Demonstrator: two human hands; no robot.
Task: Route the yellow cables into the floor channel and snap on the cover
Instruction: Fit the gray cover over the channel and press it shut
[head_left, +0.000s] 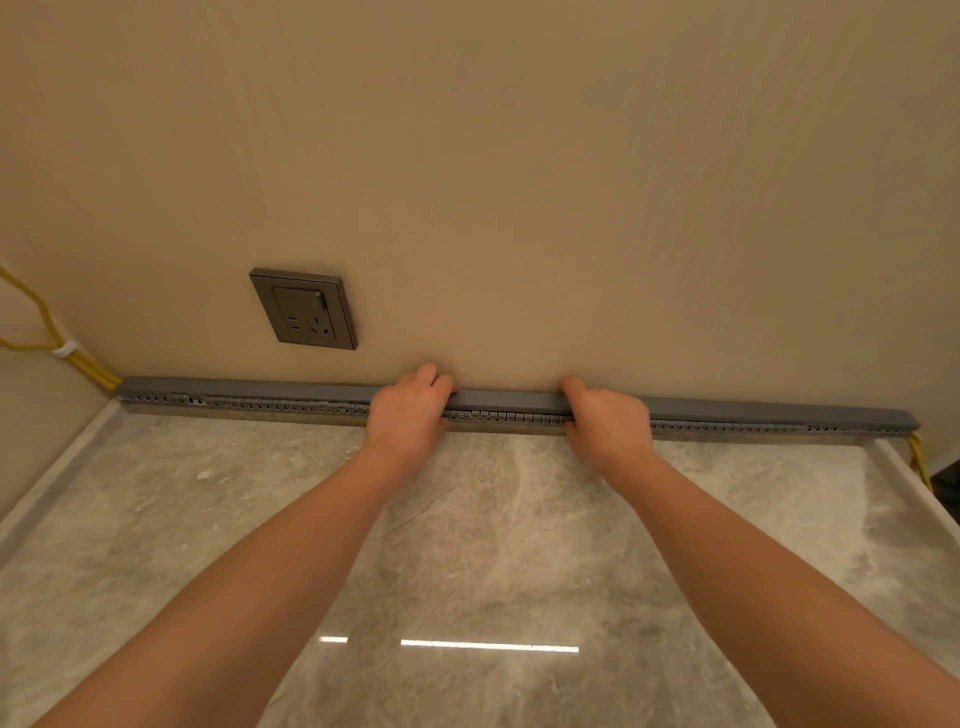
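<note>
A long grey slotted channel (291, 406) runs along the foot of the beige wall. Its grey cover (509, 400) lies on top along the whole length. My left hand (408, 410) clasps the cover and channel left of the middle, fingers over the top and thumb at the front. My right hand (605, 418) clasps it the same way a little to the right. Yellow cables (96, 371) enter the channel's left end, bundled by a white tie. More yellow cable (918, 457) comes out at the right end. Inside the channel the cables are hidden.
A grey wall socket (304, 309) sits on the wall above the channel's left half. The floor (467, 545) is glossy grey marble tile with a paler border strip on both sides. A side wall stands at the far left.
</note>
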